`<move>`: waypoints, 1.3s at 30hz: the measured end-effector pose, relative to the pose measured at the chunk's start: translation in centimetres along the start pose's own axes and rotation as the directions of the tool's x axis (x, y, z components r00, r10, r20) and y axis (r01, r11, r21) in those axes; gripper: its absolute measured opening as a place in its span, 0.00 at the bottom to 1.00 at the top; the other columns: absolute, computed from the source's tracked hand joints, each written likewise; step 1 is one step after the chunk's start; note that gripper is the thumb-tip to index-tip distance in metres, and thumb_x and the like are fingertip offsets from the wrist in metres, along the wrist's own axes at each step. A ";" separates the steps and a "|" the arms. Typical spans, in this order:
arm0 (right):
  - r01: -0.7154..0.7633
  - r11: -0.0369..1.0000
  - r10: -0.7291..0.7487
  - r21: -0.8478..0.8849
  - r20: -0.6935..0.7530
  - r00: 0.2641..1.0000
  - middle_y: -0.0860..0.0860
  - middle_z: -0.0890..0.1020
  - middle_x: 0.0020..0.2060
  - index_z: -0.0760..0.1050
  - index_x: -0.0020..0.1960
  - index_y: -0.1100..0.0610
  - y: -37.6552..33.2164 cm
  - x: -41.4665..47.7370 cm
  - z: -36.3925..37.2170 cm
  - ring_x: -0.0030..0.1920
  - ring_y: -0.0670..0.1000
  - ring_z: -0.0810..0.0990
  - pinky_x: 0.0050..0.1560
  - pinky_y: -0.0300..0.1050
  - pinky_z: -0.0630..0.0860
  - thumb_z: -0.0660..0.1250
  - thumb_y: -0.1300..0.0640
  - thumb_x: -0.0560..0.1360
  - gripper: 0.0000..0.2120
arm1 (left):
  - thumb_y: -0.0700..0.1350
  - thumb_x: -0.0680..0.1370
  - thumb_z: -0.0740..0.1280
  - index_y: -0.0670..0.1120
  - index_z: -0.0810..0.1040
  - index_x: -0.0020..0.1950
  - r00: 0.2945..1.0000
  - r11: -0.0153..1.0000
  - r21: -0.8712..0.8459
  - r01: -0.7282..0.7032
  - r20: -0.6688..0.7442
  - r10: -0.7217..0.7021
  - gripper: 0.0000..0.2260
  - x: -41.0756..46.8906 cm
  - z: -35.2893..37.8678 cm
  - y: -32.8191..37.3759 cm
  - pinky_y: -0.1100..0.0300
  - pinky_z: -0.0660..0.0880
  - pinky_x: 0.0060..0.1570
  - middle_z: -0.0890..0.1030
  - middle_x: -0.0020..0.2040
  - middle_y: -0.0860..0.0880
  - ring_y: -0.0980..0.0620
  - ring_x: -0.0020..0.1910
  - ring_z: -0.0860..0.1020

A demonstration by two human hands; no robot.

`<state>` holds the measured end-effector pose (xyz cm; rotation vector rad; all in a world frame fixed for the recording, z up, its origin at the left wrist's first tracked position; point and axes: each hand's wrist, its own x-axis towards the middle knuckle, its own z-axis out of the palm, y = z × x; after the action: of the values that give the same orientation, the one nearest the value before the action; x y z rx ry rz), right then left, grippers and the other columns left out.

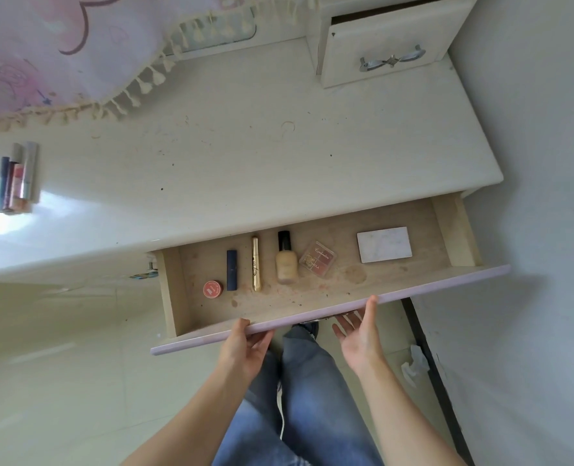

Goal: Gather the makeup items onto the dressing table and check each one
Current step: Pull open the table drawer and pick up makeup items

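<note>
So, under the dressing table top, I had the drawer out to expose the makeup: my left hand pinched its front edge, thumb on top, while my right hand lay loose, only the thumb on that edge. The items sat inside, beyond the hands: white palette toward the right back corner, foundation bottle mid-drawer, red pot near the left front corner.

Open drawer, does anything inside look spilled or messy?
Yes. The drawer floor carries brownish powdery stains and crumbs, thickest beside the foundation bottle and the eyeshadow palette. The items themselves lie tidy in a row.
</note>
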<state>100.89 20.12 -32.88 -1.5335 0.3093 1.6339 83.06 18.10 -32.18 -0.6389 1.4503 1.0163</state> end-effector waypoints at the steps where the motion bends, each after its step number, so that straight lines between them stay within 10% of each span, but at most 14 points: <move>1: 0.000 1.000 0.000 -0.009 -0.020 1.000 0.50 0.76 0.47 0.67 0.59 0.54 0.0 0.0 0.2 0.50 0.50 0.75 0.60 0.48 0.67 0.53 0.40 0.77 0.20 | 0.35 0.78 0.57 0.40 0.67 0.37 1.000 1.000 0.008 -0.008 -0.007 0.008 0.09 0.1 0.0 -0.1 0.55 0.81 0.42 0.73 0.40 0.39 0.43 0.41 0.75; 4: 0.027 0.992 -0.043 -0.125 -0.125 0.991 0.51 0.75 0.48 0.68 0.61 0.54 -0.2 0.2 0.8 0.55 0.53 0.73 0.62 0.51 0.68 0.56 0.41 0.77 0.20 | 0.35 0.78 0.58 0.41 0.67 0.37 1.000 0.999 0.036 -0.005 -0.030 0.006 0.09 0.7 -0.3 -0.2 0.49 0.73 0.61 0.73 0.42 0.38 0.42 0.41 0.75; 8: 0.039 0.964 -0.098 -0.263 -0.215 0.972 0.54 0.73 0.50 0.69 0.58 0.58 -0.4 0.6 1.5 0.54 0.54 0.72 0.57 0.51 0.70 0.60 0.45 0.77 0.18 | 0.35 0.78 0.58 0.40 0.67 0.37 1.000 1.000 0.025 0.008 -0.025 -0.007 0.09 0.2 -0.2 0.0 0.47 0.78 0.44 0.72 0.45 0.36 0.41 0.41 0.75; 13: 0.027 0.945 -0.109 -0.325 -0.236 0.966 0.54 0.72 0.38 0.67 0.64 0.64 -0.5 0.4 2.4 0.47 0.55 0.72 0.60 0.52 0.71 0.62 0.57 0.77 0.19 | 0.34 0.78 0.58 0.39 0.66 0.37 0.998 0.998 -0.017 0.059 -0.025 -0.059 0.10 -0.7 0.0 0.2 0.46 0.71 0.58 0.71 0.38 0.39 0.43 0.37 0.74; 18: 0.001 0.975 -0.047 -0.222 -0.201 0.978 0.61 0.75 0.52 0.65 0.66 0.63 -0.4 0.4 2.5 0.65 0.62 0.71 0.63 0.53 0.70 0.61 0.60 0.77 0.19 | 0.34 0.78 0.59 0.40 0.67 0.38 0.995 0.992 -0.072 0.101 -0.004 -0.101 0.08 0.7 -0.6 0.1 0.46 0.71 0.61 0.72 0.39 0.40 0.43 0.38 0.74; 25: 0.043 0.980 -0.076 -0.196 -0.162 0.984 0.63 0.72 0.61 0.65 0.67 0.63 0.0 0.2 2.2 0.66 0.62 0.70 0.63 0.54 0.70 0.63 0.62 0.76 0.20 | 0.35 0.78 0.59 0.39 0.68 0.40 0.991 0.990 -0.077 0.122 0.061 -0.117 0.06 1.3 -1.1 -0.1 0.48 0.72 0.61 0.73 0.41 0.38 0.43 0.39 0.75; 32: 0.074 0.962 -0.108 -0.264 -0.116 0.987 0.61 0.70 0.67 0.64 0.69 0.62 0.4 -1.3 1.9 0.67 0.60 0.69 0.68 0.53 0.66 0.62 0.63 0.77 0.21 | 0.37 0.79 0.60 0.38 0.70 0.44 0.978 0.983 -0.059 0.175 0.129 -0.167 0.05 0.4 -1.5 0.5 0.51 0.71 0.63 0.76 0.56 0.36 0.41 0.61 0.75; 39: 0.119 0.611 -0.509 -0.782 -0.273 0.816 0.64 0.69 0.66 0.62 0.68 0.67 2.5 -2.9 3.1 0.63 0.64 0.71 0.62 0.58 0.71 0.65 0.59 0.74 0.25 | 0.46 0.80 0.60 0.36 0.67 0.65 0.966 0.917 0.369 0.150 0.145 -0.216 0.18 -0.7 -3.5 1.6 0.54 0.74 0.50 0.77 0.57 0.36 0.42 0.54 0.77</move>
<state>96.61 19.55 -30.48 -2.4525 -0.4554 1.0801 80.05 15.69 -31.44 -0.3969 1.3393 0.6254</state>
